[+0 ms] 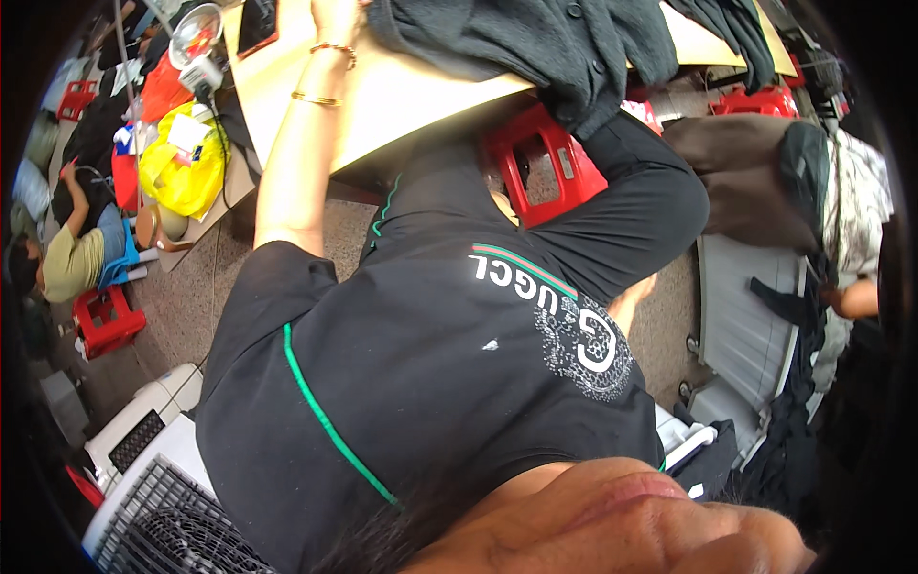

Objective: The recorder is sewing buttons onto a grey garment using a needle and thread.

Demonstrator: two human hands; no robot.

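My left hand (337, 17) rests over the light wooden table (402, 110) at the top edge of the head view. Its fingers are cut off there, so their grip does not show. Two gold-coloured bracelets (317, 99) circle that wrist and forearm. Just right of the hand lies a dark grey buttoned garment (507, 38), bunched up and hanging over the table's near edge onto my raised knee. A dark phone (258, 26) lies left of the hand. My right hand is out of sight; a patch of bare skin beside my shirt cannot be made out as arm or foot.
Red plastic stools (545, 167) stand under and beyond the table. To the left are a yellow plastic bag (184, 163), a clear plastic cup (197, 36) and a seated person (76, 258). A grey rack-like trolley (746, 316) and brown cloth (741, 172) are at right.
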